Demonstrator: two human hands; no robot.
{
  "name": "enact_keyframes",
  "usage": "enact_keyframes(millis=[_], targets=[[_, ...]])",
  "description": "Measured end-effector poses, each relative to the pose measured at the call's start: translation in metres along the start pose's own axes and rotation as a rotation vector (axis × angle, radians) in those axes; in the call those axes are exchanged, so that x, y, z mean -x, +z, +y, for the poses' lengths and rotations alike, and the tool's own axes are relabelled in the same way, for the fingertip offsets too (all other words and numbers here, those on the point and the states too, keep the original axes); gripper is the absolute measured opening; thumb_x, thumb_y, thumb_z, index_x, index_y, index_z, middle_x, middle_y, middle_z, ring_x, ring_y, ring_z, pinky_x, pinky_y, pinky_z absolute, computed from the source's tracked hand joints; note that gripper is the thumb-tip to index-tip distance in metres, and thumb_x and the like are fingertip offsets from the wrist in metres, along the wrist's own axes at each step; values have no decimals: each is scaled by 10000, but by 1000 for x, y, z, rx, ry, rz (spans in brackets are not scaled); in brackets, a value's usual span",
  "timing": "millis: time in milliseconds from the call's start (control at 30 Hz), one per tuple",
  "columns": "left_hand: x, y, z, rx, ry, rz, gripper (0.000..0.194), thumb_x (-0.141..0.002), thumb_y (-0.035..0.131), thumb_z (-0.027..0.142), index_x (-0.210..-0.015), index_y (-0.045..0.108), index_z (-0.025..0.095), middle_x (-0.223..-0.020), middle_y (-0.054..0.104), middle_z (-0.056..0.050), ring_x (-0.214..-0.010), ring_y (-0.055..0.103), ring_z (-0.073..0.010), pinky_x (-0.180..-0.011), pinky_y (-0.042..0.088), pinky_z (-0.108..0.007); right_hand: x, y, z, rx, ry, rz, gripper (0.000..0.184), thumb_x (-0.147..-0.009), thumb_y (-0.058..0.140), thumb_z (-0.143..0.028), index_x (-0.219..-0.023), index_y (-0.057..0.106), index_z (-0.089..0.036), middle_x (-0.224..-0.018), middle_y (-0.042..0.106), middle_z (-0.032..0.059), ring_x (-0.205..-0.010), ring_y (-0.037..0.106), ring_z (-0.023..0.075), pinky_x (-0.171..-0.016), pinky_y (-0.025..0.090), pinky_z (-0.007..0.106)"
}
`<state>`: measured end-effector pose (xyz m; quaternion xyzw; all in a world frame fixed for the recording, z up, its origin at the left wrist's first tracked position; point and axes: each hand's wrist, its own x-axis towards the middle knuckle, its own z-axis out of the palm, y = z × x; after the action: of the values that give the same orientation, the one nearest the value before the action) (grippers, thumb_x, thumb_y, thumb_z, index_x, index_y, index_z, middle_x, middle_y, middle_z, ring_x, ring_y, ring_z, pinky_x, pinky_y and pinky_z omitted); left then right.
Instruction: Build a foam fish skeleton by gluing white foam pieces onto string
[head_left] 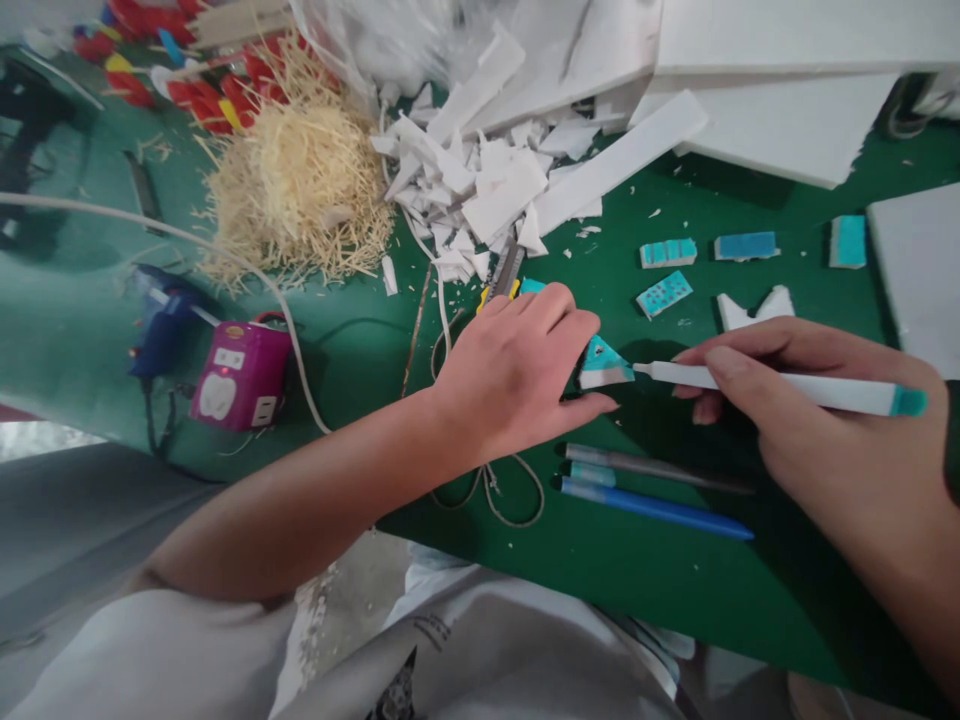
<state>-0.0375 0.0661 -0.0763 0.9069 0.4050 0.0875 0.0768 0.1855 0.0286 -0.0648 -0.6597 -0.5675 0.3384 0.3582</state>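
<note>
My left hand [525,370] bends over a small triangular foam piece [606,368] with a teal top, its fingers closed on the piece's left side. In my right hand [832,390] is a white marker [795,388] with a teal end, held like a pen. The marker's tip points left and meets, or nearly meets, the piece's right corner. Below the hands lie a grey marker [652,467], a blue marker [660,510] and a short teal cap [592,473]. A yellow utility knife [504,275] sits behind my left hand, partly hidden by it.
Several painted foam blocks [667,253] and a notched white piece [756,308] lie beyond my right hand. White foam scraps [495,185] and straw [307,190] cover the back. To the left stand a purple power socket [241,375] and a blue glue gun [169,320], with a white cable [292,325] nearby.
</note>
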Motion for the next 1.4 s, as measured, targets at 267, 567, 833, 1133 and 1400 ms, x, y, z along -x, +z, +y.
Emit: enact_keyframes(millis=[267,567,833,1133,1400], targets=[[3,-7,-7,85,12,-43,422,-963,694,327,-1331,623,135,-1189,681,-119,-1077,680,-274,-888,526,-382,-3,-1,-3,-25,16,-5,185,-855,695,-270,-686,765,-298,-552,664,-22,-470,554,129,-408,323,275],[1,-3,-12,119,42,-13,351,-964,672,284,-1291,674,156,-1143,663,-102,-1019,678,-245,-837,514,-359,0,-2,0,-24,-15,-23,169,-881,715,-267,-735,792,-303,-576,669,-28,-491,561,107,-432,342,252],[1,-3,-13,154,40,-10,334,-962,695,292,-1268,695,159,-1135,667,-102,-1018,677,-244,-834,520,-365,-3,0,-1,-29,-12,-29,199,-812,715,-281,-616,749,-288,-527,648,-18,-462,564,129,-406,372,255],[1,-3,-14,153,37,-19,340,-970,683,305,-1283,688,170,-1143,663,-100,-1023,670,-243,-847,521,-367,0,-2,0,-1,-25,-14,223,-843,706,-284,-623,741,-289,-544,653,-13,-478,560,135,-414,346,268],[1,-3,-14,141,32,-26,336,-968,685,305,-1276,691,170,-1144,662,-99,-1034,670,-242,-849,520,-364,1,-4,3,28,-21,-11,213,-874,711,-273,-667,761,-287,-570,669,-13,-496,572,135,-430,375,270]])
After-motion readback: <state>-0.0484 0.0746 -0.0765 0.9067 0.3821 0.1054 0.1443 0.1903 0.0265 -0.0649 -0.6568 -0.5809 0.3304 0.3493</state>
